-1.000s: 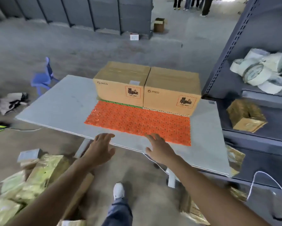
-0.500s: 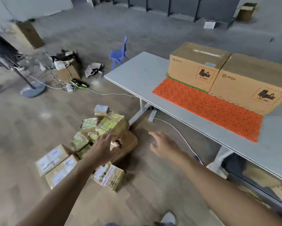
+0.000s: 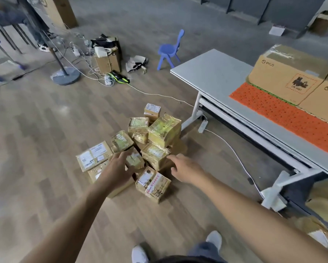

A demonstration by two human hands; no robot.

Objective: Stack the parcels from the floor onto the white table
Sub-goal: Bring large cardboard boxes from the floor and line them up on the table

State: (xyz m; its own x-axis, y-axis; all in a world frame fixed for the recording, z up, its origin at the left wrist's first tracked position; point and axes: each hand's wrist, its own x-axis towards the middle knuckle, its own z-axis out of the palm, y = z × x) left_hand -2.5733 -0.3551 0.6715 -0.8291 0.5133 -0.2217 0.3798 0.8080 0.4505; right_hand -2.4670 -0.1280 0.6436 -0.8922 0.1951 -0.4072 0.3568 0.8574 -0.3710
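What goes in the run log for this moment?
phase: reaching | left hand: open, over parcel pile | right hand: open, beside pile | white table: no parcels stacked

Both forearms are bare to the near edge of view, with no sleeve, watch or band showing on either. The left hand (image 3: 119, 168) and the right hand (image 3: 186, 170) are bare too, ungloved and without rings. Lower down, two white rounded-toe shoes (image 3: 214, 239) show, the right one below a cuff of blue denim trousers (image 3: 203, 249).
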